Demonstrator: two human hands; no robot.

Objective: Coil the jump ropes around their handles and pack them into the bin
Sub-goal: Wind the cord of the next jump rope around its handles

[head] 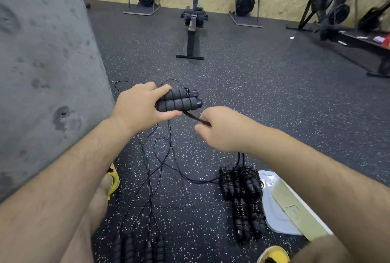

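- Left hand (145,107) holds the paired foam handles (179,100), fingers curled round them. Few rope turns on them so far.
- Right hand (223,129) pinches the rope (195,117) just below the handles. I read this as mid-wrap.
- Wound bundles (242,195) lie on the floor beside the white bin (274,214). I see none packed.
- Unwound handles (137,248) wait at the bottom edge, with loose cord (160,157) across the floor. Roughly halfway, I judge.
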